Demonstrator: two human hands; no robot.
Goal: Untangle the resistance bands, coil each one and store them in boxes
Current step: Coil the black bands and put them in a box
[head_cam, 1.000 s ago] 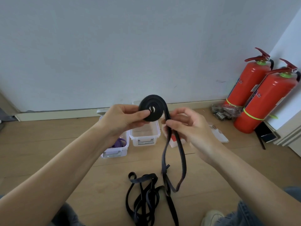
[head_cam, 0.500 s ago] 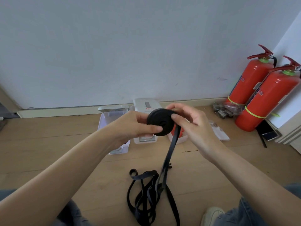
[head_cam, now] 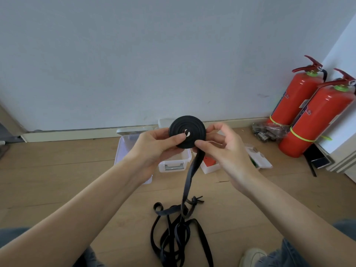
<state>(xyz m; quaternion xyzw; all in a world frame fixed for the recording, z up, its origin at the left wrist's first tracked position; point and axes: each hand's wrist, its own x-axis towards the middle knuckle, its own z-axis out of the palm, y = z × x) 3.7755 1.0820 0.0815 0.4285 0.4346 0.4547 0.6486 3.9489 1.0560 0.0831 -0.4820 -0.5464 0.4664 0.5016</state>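
Note:
A black resistance band wound into a flat coil (head_cam: 189,125) is held up in front of me. My left hand (head_cam: 154,149) pinches the coil, thumb near its centre. My right hand (head_cam: 221,149) pinches the band where its loose tail (head_cam: 189,180) leaves the coil's lower edge. The tail hangs down to a tangled heap of black bands (head_cam: 177,236) on the wooden floor. Behind my hands stand clear plastic boxes: one on the left (head_cam: 123,151), a middle one (head_cam: 175,166) and one on the right (head_cam: 210,166) holding something red.
Two red fire extinguishers (head_cam: 300,105) lean in the right corner, beside a bag of small metal parts (head_cam: 267,132). A box lid (head_cam: 258,158) lies right of the boxes. My knees and a shoe (head_cam: 252,257) show at the bottom edge.
The coil has grown as more band was wound on, and the hanging tail is shorter. My right hand moved from the coil's top down to its lower right edge.

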